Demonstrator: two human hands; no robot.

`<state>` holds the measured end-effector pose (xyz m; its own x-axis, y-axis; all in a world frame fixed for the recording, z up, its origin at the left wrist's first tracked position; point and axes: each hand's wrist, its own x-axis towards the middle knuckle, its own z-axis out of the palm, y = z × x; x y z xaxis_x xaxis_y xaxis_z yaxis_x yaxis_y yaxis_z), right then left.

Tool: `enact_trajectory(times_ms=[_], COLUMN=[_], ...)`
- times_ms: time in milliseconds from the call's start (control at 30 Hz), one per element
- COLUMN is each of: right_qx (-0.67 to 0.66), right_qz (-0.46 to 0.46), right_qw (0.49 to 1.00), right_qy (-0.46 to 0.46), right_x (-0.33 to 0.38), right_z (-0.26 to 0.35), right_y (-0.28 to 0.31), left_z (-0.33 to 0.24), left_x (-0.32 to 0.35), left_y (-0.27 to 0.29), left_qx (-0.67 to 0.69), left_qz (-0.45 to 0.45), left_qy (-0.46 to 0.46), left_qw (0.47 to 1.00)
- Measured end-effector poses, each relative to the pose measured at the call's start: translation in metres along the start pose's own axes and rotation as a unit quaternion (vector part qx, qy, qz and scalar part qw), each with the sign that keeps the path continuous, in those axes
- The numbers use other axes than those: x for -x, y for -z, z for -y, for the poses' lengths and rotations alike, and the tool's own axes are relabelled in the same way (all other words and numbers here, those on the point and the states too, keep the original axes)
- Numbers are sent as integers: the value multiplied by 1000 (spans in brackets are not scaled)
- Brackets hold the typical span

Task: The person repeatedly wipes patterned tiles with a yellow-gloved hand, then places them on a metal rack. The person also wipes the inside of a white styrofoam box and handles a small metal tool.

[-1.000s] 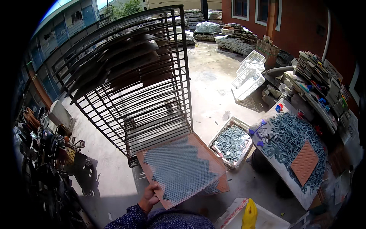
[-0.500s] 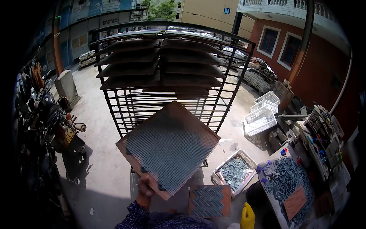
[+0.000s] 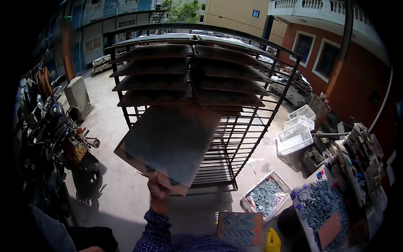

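Note:
My left hand (image 3: 158, 188) is closed on the lower edge of a square reddish-brown board (image 3: 201, 119), which is held tilted in front of the rack. A sheet of fine mesh (image 3: 170, 145) covers most of the board, with dark grey-blue pieces showing at its near edge. The board's far part reaches up to the rack, just below the lowest loaded boards; whether it rests on a bar I cannot tell. My right hand does not show. Near my body lies another board (image 3: 258, 218) bearing grey-blue strips (image 3: 240, 229) in a herringbone pattern.
The black metal rack (image 3: 262, 132) holds several dark boards (image 3: 153, 82) in two columns. To the right are a white crate of strips (image 3: 286, 191), a table heaped with strips (image 3: 323, 201) and a yellow object (image 3: 273, 240). Motorbikes (image 3: 77, 145) stand left; someone's dark-clad leg (image 3: 94, 237) shows lower left.
My left hand has carried the board left and up toward the rack. The view has shifted, and part of a person now shows at the lower left.

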<state>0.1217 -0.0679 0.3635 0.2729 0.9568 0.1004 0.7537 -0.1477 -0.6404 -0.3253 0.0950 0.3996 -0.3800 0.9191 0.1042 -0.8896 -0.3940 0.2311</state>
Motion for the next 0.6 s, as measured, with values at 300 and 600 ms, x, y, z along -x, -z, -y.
enact_trajectory(times_ms=[300, 600], right_qx=[154, -39], right_qz=[-43, 9], right_qw=[979, 999], right_qy=[124, -26], right_x=[-10, -22], right_z=[-8, 33], right_y=[-4, -17], left_z=[20, -5], left_x=[-86, -201], left_y=[-35, -38], left_qx=[9, 10], left_qz=[9, 118], left_qy=[-77, -70], left_qw=[997, 990])
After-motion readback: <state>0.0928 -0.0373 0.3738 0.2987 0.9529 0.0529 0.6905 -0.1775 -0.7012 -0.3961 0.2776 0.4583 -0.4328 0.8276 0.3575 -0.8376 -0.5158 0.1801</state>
